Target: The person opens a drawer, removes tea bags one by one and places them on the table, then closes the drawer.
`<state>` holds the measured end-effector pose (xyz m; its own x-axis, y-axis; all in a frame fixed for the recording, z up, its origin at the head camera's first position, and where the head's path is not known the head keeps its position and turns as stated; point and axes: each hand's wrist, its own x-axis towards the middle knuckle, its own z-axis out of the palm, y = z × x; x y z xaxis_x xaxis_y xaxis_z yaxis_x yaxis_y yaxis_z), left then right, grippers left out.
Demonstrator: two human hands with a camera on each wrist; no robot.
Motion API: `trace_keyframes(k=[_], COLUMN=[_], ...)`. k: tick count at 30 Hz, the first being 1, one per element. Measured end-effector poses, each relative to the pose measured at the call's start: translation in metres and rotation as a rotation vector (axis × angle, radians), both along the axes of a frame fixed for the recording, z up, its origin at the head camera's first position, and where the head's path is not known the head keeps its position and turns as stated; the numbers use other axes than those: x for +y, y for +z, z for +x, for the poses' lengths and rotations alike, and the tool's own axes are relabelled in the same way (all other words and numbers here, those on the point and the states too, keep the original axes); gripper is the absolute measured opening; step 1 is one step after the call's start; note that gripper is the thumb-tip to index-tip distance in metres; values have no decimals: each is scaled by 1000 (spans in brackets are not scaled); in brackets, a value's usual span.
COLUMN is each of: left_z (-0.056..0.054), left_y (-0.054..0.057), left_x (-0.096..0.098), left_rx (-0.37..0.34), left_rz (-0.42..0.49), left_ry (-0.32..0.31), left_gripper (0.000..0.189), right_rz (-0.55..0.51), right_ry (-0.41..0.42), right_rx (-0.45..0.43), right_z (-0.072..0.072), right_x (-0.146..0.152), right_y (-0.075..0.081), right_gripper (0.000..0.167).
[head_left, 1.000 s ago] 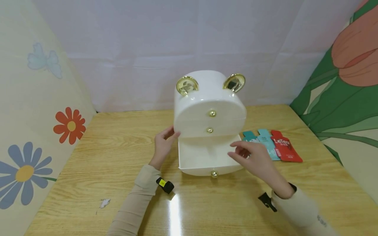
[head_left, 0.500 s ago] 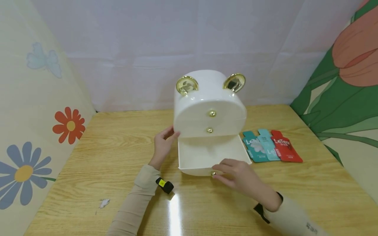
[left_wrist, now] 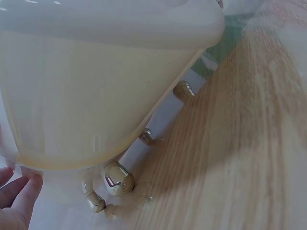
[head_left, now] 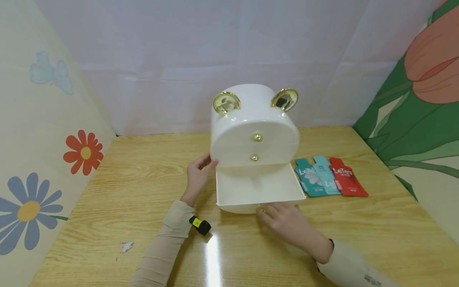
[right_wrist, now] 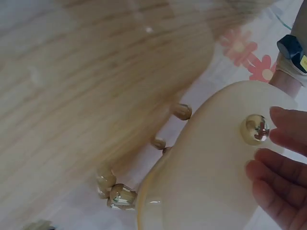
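A white storage box (head_left: 255, 143) with gold-rimmed round ears (head_left: 227, 103) stands on the table. Its bottom drawer (head_left: 256, 189) is pulled out, and I see nothing inside. My left hand (head_left: 198, 177) touches the box's left side near its front edge; in the left wrist view its fingers (left_wrist: 29, 189) lie against the white wall. At the drawer's front is my right hand (head_left: 287, 223), beside the gold knob (right_wrist: 255, 129). In the right wrist view its fingers are extended near that knob and the drawer front (right_wrist: 206, 167), not closed around the knob.
Flat teal (head_left: 309, 179), light blue (head_left: 324, 173) and red (head_left: 348, 179) pouches lie overlapping to the right of the box. Two more gold knobs (head_left: 257, 137) sit on the upper fronts. A pale cloth wall (head_left: 172, 71) stands behind the wooden table (head_left: 143, 175).
My right hand has moved left and down from above the drawer's right side to the knob, then slightly lower at the drawer front. The left hand and box hold their places.
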<state>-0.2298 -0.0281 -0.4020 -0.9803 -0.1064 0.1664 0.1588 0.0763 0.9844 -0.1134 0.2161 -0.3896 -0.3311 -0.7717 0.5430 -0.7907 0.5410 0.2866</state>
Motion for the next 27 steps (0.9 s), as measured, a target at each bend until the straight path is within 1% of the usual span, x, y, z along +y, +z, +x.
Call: trace_keyframes(k=[2, 5, 6, 10, 11, 13, 16, 18, 20, 24, 25, 27], left_z=[0, 0, 0, 1, 2, 6, 14, 18, 20, 19, 19, 18], left_y=[0, 0, 0, 2, 4, 11, 21, 26, 28, 28, 27, 26], left_x=[-1, -1, -1, -2, -2, -1, 1, 3, 3, 2, 2, 2], left_rx=[-2, -7, -10, -14, -12, -8, 3, 14, 19, 18, 16, 14], left_rz=[-1, -2, -2, 14, 15, 12, -11, -22, -22, -9, -4, -2], left_ry=[0, -4, -5, -20, -24, -25, -16, -8, -7, -13, -14, -14], left_gripper=[38, 39, 39, 40, 39, 38, 36, 35, 35, 35, 35, 35], right_rz=[11, 26, 30, 37, 37, 35, 29, 21, 14, 7, 13, 25], right_ry=[-16, -32, -35, -34, -33, -33, -33, -30, -26, -26, -29, -41], right_rx=[7, 5, 1, -25, -29, -31, -28, -22, -13, -2, -5, -25], right_z=[-1, -2, -2, -3, -4, -4, -5, -5, -6, -9, -9, -11], right_x=[0, -1, -2, -3, -3, -4, -5, -5, -6, -6, -6, -7], right_y=[-2, -4, -5, -5, -5, -5, -6, -6, -5, -4, -3, -2], right_gripper=[45, 58, 60, 39, 36, 35, 49, 57, 47, 19, 16, 16])
